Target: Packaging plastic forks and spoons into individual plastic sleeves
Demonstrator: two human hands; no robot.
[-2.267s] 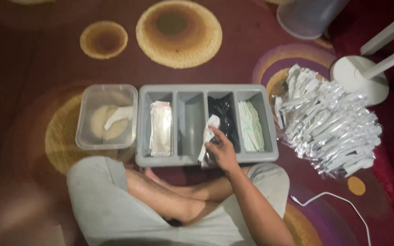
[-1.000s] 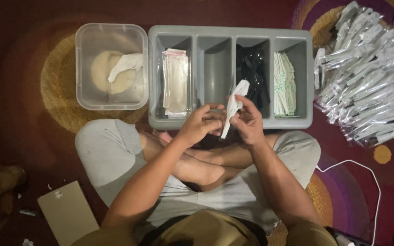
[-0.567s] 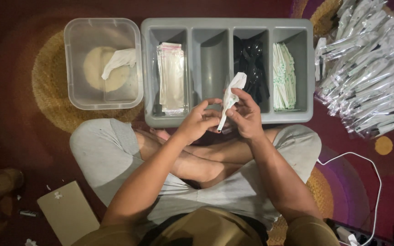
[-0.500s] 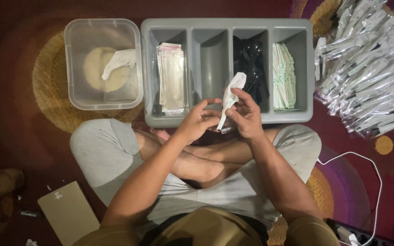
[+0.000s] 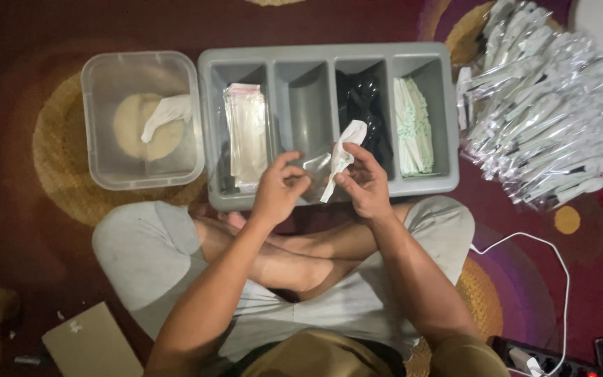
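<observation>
White napkin [image 5: 340, 159] stood near-upright, long axis tilted up-right, pinched in right hand [image 5: 364, 183] over the grey tray [image 5: 448, 119]. Left hand [image 5: 278, 188], just beside, fingers closed on clear sleeve [image 5: 313, 166] (mouth seemingly facing napkin).

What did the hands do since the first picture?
The right hand lifted the white spoon from the grey tray toward the lap. The left hand came up and pinched a clear bag beside it. Tray, tub and packet pile stayed.
</observation>
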